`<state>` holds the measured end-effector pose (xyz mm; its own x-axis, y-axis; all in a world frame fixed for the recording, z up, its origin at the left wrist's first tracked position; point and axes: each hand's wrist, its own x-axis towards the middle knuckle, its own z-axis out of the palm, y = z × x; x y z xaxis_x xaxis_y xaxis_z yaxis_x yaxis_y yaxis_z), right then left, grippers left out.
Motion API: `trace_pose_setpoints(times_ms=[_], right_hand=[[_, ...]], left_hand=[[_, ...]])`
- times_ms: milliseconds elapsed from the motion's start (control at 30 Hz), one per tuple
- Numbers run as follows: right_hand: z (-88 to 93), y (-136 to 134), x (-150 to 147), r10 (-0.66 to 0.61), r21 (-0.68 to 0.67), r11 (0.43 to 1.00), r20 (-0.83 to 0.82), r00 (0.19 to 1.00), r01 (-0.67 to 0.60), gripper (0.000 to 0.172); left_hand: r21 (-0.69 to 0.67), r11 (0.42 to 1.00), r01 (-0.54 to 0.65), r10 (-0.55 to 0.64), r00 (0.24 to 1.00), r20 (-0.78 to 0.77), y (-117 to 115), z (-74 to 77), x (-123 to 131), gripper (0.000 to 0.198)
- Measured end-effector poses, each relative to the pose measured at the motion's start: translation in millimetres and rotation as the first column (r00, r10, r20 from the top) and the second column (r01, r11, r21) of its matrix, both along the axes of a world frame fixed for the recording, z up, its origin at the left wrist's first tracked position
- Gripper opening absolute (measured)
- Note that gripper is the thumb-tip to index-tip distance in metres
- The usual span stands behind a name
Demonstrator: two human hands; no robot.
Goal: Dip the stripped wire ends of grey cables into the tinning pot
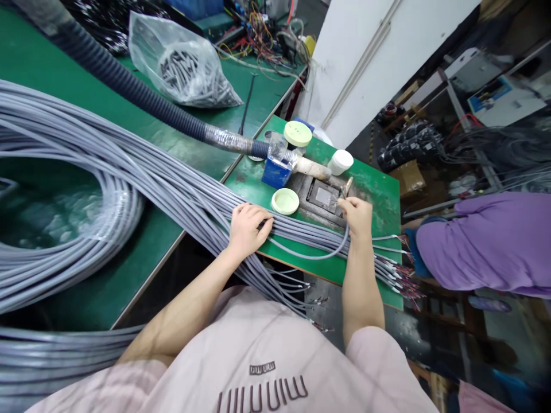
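Note:
A thick bundle of grey cables [185, 189] runs across the green bench, its stripped ends with thin coloured wires fanning out at the right. My left hand [249, 228] rests on the bundle, its fingers curled over the cables. Pinched in my right hand [356, 215] is the end of one grey cable, which bends down and back to the left. That end is beside a square metal plate [325, 196] set in a dark, stained surface. Just above the plate lies the pale nozzle [313, 168] of a ribbed hose. A round lid with pale green contents [284, 201] sits left of the plate.
A ribbed black hose [142, 94] crosses above the bench from the upper left. Behind it lies a clear bag of grey pieces [189, 71]. A blue box [276, 172], a white cup [340, 162] and a green-topped jar [297, 133] surround the nozzle. Someone in purple [491, 241] is at the right.

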<state>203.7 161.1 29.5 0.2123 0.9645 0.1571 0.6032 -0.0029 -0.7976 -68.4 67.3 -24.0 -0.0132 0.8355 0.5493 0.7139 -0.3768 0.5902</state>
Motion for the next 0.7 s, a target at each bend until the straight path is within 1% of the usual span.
trace_pose_setpoints(times_ms=[67, 200, 267, 300, 333, 367, 400, 433, 500, 533, 567, 600, 633, 700], right_hand=[[5.6, -25, -9, 0.017, 0.000, 1.000, -0.166, 0.986, -0.017, 0.025], [13.2, -71, -29, 0.060, 0.018, 0.998, -0.385, 0.921, -0.057, 0.025], [13.7, -90, -38, 0.092, 0.017, 0.995, -0.499, 0.862, -0.096, 0.024], [13.1, -97, -42, 0.102, 0.011, 0.993, -0.560, 0.822, -0.115, 0.023], [12.1, -104, -46, 0.109, 0.007, 0.991, -0.618, 0.779, -0.134, 0.022], [10.8, -110, -50, 0.115, 0.003, 0.988, -0.669, 0.734, -0.152, 0.024], [9.3, -115, -54, 0.118, -0.001, 0.986, -0.711, 0.693, -0.169, 0.026], [7.7, -120, -58, 0.118, -0.008, 0.983, -0.742, 0.660, -0.186, 0.027], [4.4, -127, -65, 0.117, -0.030, 0.975, -0.774, 0.622, -0.221, 0.030], [2.9, -130, -68, 0.118, -0.041, 0.970, -0.778, 0.617, -0.238, 0.031], [1.6, -133, -71, 0.120, -0.051, 0.966, -0.778, 0.617, -0.253, 0.032], [0.4, -135, -73, 0.124, -0.057, 0.963, -0.776, 0.619, -0.264, 0.033], [-0.7, -137, -74, 0.128, -0.061, 0.960, -0.773, 0.621, -0.274, 0.033], [-2.1, -139, -76, 0.135, -0.062, 0.957, -0.771, 0.623, -0.284, 0.033]], left_hand=[[0.003, 1.000, 0.002, -0.002, 1.000, 0.008, 1, -0.6, -1, 0.014], [-0.035, 0.999, 0.030, -0.027, 0.997, 0.074, 0, 1.1, -2, 0.013], [-0.048, 0.996, 0.079, -0.068, 0.979, 0.193, -5, 3.9, 1, 0.012], [-0.058, 0.991, 0.118, -0.097, 0.954, 0.283, -8, 5.6, 5, 0.012], [-0.072, 0.982, 0.172, -0.131, 0.911, 0.390, -13, 7.3, 10, 0.011], [-0.091, 0.967, 0.238, -0.161, 0.846, 0.508, -18, 8.9, 17, 0.012], [-0.111, 0.939, 0.325, -0.188, 0.758, 0.625, -23, 10.3, 25, 0.014], [-0.121, 0.897, 0.424, -0.205, 0.645, 0.736, -29, 11.5, 34, 0.019], [-0.108, 0.810, 0.576, -0.169, 0.405, 0.899, -38, 13.5, 53, 0.030], [-0.088, 0.780, 0.619, -0.133, 0.302, 0.944, -41, 14.3, 62, 0.033], [-0.069, 0.760, 0.647, -0.098, 0.218, 0.971, -43, 14.9, 69, 0.034], [-0.053, 0.747, 0.663, -0.067, 0.154, 0.986, -45, 15.5, 75, 0.034], [-0.041, 0.740, 0.671, -0.042, 0.107, 0.993, -46, 16.0, 80, 0.032], [-0.031, 0.737, 0.675, -0.008, 0.054, 0.999, -47, 17.1, 87, 0.030]])
